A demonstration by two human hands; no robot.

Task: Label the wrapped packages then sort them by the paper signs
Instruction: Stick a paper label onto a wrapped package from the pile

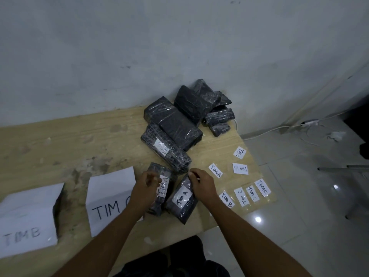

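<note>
- Left hand [147, 183] pinches one TIM A package [157, 168]; right hand [201, 183] grips the second TIM A package [182, 208].
- Labelling looks done on these two; next, both likely go to a TIM A sign, which is out of view.

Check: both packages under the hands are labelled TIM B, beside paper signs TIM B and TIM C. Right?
No. Head view: the left package and right package both read TIM A; the TIM B sign and TIM C sign are correct.

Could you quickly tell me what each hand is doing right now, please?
Left hand: curled, pinching the left package at its label.
Right hand: curled, gripping the top of the right package.
</note>
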